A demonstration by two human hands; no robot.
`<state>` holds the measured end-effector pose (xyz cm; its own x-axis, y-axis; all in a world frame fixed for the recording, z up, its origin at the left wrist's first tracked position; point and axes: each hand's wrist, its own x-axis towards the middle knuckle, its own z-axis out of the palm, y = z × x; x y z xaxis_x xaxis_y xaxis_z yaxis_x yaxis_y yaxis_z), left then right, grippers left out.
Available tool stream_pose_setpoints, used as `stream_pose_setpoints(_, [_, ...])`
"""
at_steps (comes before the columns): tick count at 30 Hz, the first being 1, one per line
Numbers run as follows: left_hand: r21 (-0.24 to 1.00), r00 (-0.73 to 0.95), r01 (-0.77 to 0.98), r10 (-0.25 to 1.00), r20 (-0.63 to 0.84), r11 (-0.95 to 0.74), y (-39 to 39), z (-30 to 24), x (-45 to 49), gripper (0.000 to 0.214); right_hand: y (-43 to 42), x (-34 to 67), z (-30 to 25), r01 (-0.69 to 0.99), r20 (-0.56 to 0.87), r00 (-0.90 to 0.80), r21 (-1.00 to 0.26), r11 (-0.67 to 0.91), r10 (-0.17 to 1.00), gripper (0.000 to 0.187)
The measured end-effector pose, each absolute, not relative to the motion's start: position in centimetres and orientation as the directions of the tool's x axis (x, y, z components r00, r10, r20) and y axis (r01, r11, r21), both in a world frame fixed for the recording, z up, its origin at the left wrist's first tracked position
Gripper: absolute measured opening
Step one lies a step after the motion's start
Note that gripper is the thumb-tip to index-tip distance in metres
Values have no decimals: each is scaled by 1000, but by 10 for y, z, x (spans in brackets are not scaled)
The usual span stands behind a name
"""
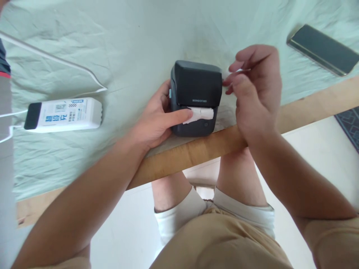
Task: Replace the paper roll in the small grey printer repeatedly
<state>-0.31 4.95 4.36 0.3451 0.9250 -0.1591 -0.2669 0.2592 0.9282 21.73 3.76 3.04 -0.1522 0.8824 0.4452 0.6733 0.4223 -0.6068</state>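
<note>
A black label printer (196, 84) rests on the cloth near the table's front edge. A torn-edged strip of white paper (203, 113) sticks out of the slot in its front. My left hand (161, 119) is wrapped round the printer's left side, its thumb lying across the front and pressing the left end of the paper. Just right of the printer is my right hand (256, 87), raised, with curled fingers close to the printer's side. A small pale bit shows among those fingers, too blurred to name.
On the left lies a white power bank (63, 115) with a dark end and white cables (61, 59). A dark phone (324, 49) lies at the upper right. Pale green cloth (134, 45) covers the table, and its wooden edge (182, 155) runs in front of my legs.
</note>
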Motion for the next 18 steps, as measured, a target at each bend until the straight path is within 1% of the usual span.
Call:
stream_pose_setpoints(2, [917, 364, -312, 923, -124, 247, 49, 42, -3, 54, 39, 212, 27, 534, 470, -71, -727, 431, 880, 36])
stream_pose_setpoints(3, [906, 375, -345, 921, -106, 245, 49, 42, -2, 48, 40, 210, 25, 478, 465, -62, -763, 435, 883, 38])
stream_pose_setpoints(4, [893, 388, -374, 917, -95, 251, 49, 42, -2, 43, 41, 208, 23, 454, 445, -82, -780, 431, 892, 44])
stream_pose_setpoints(6, [872, 414, -405, 905, -94, 276, 48, 42, -1, 36, 42, 205, 19, 435, 395, -100, -808, 397, 913, 57])
stream_pose_setpoints(7, [867, 423, -406, 901, -101, 288, 48, 42, 0, 34, 43, 204, 18, 425, 367, -108, -823, 377, 924, 60])
stream_pose_setpoints(10, [866, 423, -400, 898, -117, 301, 47, 44, 1, 30, 44, 206, 19, 388, 273, -172, -864, 320, 946, 66])
stream_pose_setpoints(13, [851, 422, -423, 899, -118, 310, 47, 45, 1, 30, 46, 210, 22, 339, 249, -247, -883, 324, 936, 73])
stream_pose_setpoints(15, [836, 431, -450, 896, -103, 312, 48, 45, 1, 31, 47, 212, 23, 321, 256, -266, -886, 335, 930, 74])
stream_pose_setpoints(18, [830, 435, -476, 898, -66, 291, 49, 43, 0, 30, 47, 212, 24, 355, 229, -260, -881, 314, 938, 69])
